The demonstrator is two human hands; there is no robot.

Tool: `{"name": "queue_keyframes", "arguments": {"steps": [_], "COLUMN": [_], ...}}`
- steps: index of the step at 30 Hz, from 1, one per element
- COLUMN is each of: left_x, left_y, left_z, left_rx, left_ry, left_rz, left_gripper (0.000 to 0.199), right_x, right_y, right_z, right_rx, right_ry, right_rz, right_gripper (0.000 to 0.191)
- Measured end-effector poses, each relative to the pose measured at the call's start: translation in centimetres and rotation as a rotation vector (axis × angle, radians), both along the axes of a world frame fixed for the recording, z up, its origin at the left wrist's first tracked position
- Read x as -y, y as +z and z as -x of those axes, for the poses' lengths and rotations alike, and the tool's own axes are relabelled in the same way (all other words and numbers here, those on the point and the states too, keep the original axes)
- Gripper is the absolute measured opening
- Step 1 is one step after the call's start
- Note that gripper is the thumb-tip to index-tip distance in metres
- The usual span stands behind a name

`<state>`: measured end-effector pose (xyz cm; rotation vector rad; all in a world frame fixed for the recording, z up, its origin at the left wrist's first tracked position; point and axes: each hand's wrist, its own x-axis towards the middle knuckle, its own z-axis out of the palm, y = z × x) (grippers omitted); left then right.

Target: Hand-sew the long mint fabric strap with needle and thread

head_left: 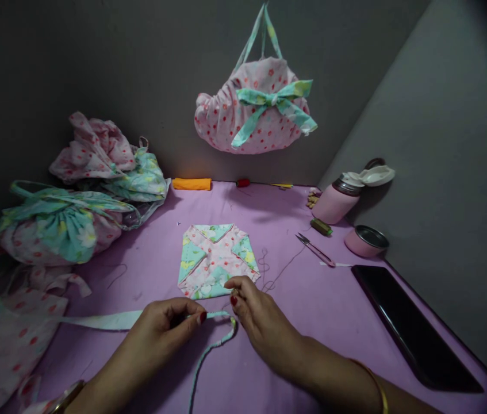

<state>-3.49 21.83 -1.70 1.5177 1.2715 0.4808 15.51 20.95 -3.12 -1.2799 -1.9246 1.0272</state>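
My left hand (166, 326) pinches a narrow mint-green fabric strip (105, 321) between thumb and fingers. To the left of that hand the strip lies wide and flat; on the right it is a thin folded cord (209, 352) that bends and runs down toward the near edge. Close to this bend, my right hand (264, 325) has thumb and index finger pressed together. Whatever those fingertips hold is too small to make out. Just beyond both hands lies a pink dotted fabric square (221, 251) with mint floral corners.
Cloth bundles (66, 221) and pink fabric (10, 345) occupy the left side. A pink dotted cloth bag (260, 109) hangs at the back. On the right are thread snips (314, 249), a green thread spool (321, 226), an open pink bottle (337, 201), its cup (366, 241) and a phone (415, 328).
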Motion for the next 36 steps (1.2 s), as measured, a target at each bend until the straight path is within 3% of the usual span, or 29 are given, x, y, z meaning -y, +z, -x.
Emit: {"name": "queue_keyframes", "arguments": {"steps": [6,11,16,22,28,36], "left_x": [0.25,0.42,0.42,0.4,0.39,0.38], "left_y": [-0.44,-0.83,-0.56,-0.41,-0.55,-0.48], "left_z": [0.12,0.03,-0.17,-0.14,-0.02,-0.12], "left_rx": [0.026,0.045,0.032,0.022,0.014,0.005], "left_ry": [0.018,0.011,0.009,0.009,0.019,0.022], "left_rz": [0.029,0.019,-0.007,-0.018,-0.022,-0.01], "left_gripper": [0.024,0.024,0.023,0.02,0.021,0.021], "right_x": [0.24,0.25,0.45,0.36,0.58,0.69], "right_y": [-0.16,-0.18,-0.45,-0.64,-0.77,-0.95], "right_z": [0.02,0.13,0.31,0.26,0.19,0.3], "right_rx": [-0.104,-0.059,0.03,-0.025,0.067,0.105], "right_ry": [0.048,0.132,0.087,0.138,0.142,0.154], "right_rz": [0.098,0.032,-0.027,-0.083,-0.176,-0.177], "right_gripper": [0.009,0.017,0.016,0.02,0.021,0.025]}}
